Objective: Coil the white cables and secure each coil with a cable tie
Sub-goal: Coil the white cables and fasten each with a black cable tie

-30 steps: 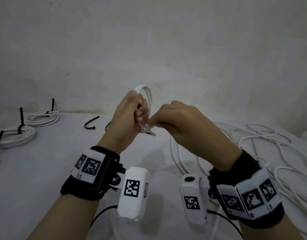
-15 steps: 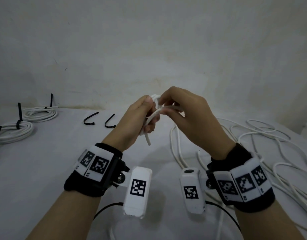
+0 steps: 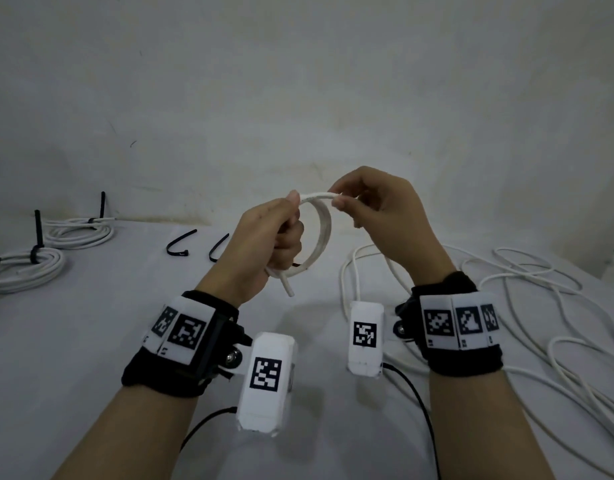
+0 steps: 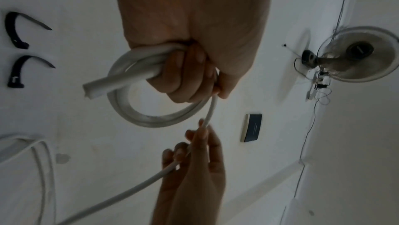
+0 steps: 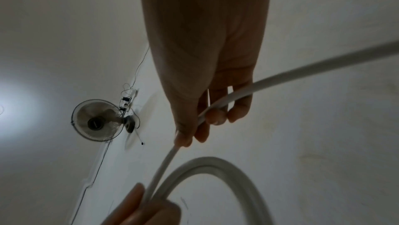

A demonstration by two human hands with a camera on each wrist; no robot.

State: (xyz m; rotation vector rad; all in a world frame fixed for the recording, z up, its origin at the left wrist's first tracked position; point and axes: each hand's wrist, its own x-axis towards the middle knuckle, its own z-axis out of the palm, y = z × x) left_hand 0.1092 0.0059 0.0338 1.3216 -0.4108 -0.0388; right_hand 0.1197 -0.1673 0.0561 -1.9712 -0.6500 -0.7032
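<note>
My left hand (image 3: 281, 237) grips a small coil of white cable (image 3: 321, 237) held above the table, the cut end (image 3: 288, 289) sticking out below the fist. In the left wrist view the fingers (image 4: 185, 75) curl round the coil (image 4: 151, 119). My right hand (image 3: 371, 202) pinches the running cable (image 3: 317, 196) just right of the left thumb. The right wrist view has the cable (image 5: 280, 75) passing under curled fingers (image 5: 215, 118). The rest of this cable (image 3: 368, 258) trails down to the table.
Loose white cable (image 3: 541, 306) sprawls over the right of the table. Two tied coils (image 3: 25, 268) (image 3: 78, 232) with black ties lie at the far left. Two loose black cable ties (image 3: 179, 244) (image 3: 217, 247) lie behind the left hand. A wall rises close behind.
The coil has grown from a tight bend into a round loop. My right hand has swung up and over, laying cable onto the top of the coil in my left hand.
</note>
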